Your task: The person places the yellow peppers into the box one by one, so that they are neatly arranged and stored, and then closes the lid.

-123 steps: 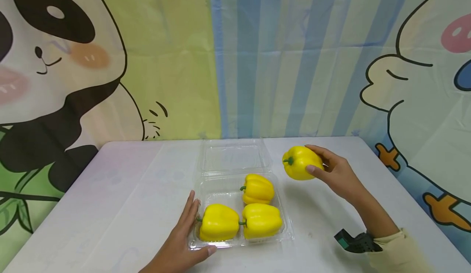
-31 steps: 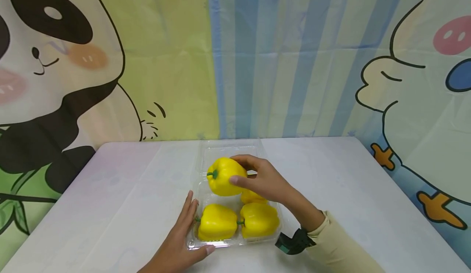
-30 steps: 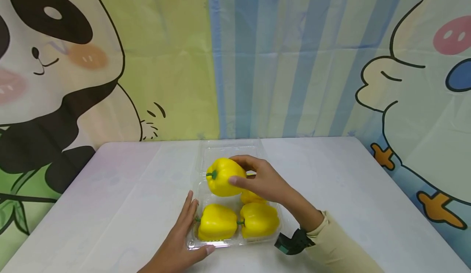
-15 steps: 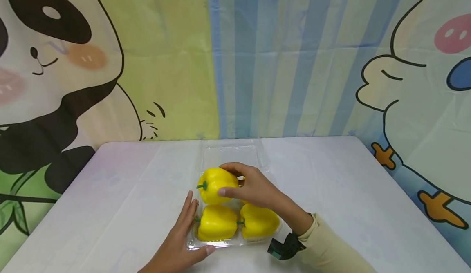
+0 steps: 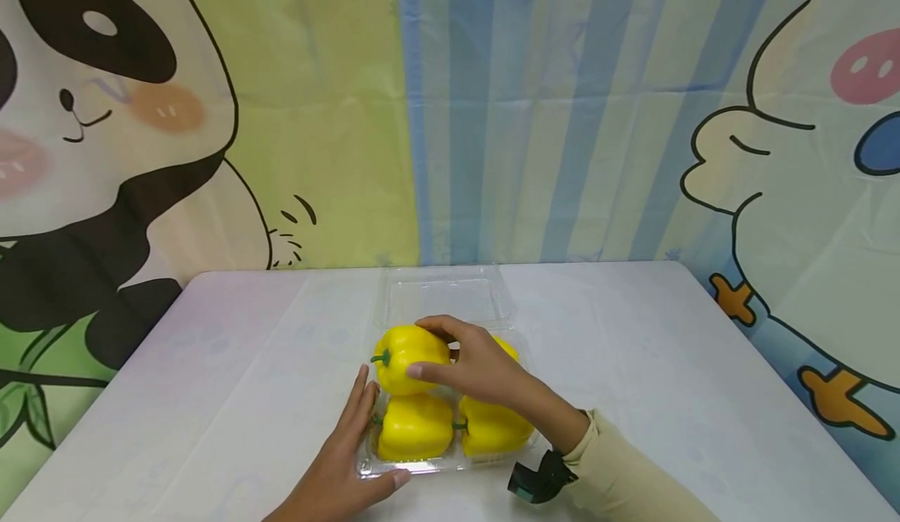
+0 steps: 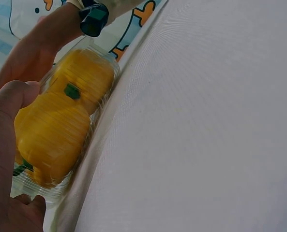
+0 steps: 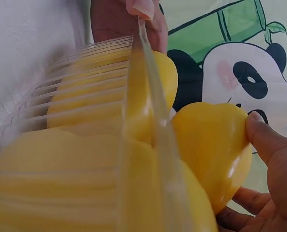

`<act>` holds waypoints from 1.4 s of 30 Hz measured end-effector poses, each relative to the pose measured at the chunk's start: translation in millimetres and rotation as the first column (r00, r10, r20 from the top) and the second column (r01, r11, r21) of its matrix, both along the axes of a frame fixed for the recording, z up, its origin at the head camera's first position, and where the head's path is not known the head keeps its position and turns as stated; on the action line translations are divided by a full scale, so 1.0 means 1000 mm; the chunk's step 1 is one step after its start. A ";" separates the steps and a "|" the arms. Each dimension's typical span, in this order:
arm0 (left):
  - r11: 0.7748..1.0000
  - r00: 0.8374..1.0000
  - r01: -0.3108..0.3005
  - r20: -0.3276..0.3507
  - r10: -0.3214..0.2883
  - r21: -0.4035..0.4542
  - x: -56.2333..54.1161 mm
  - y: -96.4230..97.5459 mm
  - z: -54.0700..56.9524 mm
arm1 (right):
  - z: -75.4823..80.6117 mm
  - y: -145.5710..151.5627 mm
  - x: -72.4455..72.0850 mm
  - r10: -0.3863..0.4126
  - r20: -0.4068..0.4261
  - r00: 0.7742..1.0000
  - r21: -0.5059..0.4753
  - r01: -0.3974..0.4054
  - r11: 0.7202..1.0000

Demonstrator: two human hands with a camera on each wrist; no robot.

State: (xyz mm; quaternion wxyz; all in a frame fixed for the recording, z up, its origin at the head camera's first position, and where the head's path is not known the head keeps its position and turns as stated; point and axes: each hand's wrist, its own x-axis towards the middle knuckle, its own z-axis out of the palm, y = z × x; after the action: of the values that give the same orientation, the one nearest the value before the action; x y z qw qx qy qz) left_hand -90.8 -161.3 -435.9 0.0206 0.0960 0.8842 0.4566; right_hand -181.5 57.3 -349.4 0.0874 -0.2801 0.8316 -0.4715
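Note:
My right hand (image 5: pixel 478 362) grips a yellow bell pepper (image 5: pixel 406 358) between thumb and fingers, over the back left of a clear plastic clamshell box (image 5: pixel 422 467). Its green stem points left. In the right wrist view the held pepper (image 7: pixel 211 150) stands above the box rim. Two more bell peppers lie in the front of the box, a left one (image 5: pixel 416 428) and a right one (image 5: pixel 495 427). Behind my right hand a further pepper (image 5: pixel 508 348) is mostly hidden. My left hand (image 5: pixel 344 455) rests against the box's front left corner, its fingers extended along the side and its thumb at the front edge.
The box's clear lid (image 5: pixel 446 299) lies folded back, away from me, on the white tabletop (image 5: pixel 246 389). A printed cloth backdrop (image 5: pixel 527 116) rises behind the table. A black device (image 5: pixel 540 479) is strapped to my right wrist.
My right hand has carried the yellow bell pepper from the right of the box leftward, then down to the box's back left. The left hand has stayed at the corner.

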 end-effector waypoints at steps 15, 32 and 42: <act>1.000 0.997 0.029 -0.074 -0.030 -0.007 0.002 -0.001 -0.002 | -0.002 -0.005 0.003 -0.064 -0.060 0.996 0.115 0.071 0.991; 1.000 0.999 0.014 -0.047 -0.015 -0.012 0.003 0.000 0.000 | -0.001 -0.009 0.003 -0.069 -0.174 0.982 0.273 0.115 0.955; 0.999 0.998 0.022 -0.055 -0.023 -0.025 0.003 0.000 0.000 | -0.001 -0.010 0.004 -0.059 -0.208 0.976 0.322 0.125 0.938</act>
State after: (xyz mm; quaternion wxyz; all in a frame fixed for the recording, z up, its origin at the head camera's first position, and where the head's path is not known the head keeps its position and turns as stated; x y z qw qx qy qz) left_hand -87.7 -161.3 -435.8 0.0023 0.1182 0.8889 0.4425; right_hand -177.3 47.7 -350.9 0.0292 -0.2669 0.9161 -0.2976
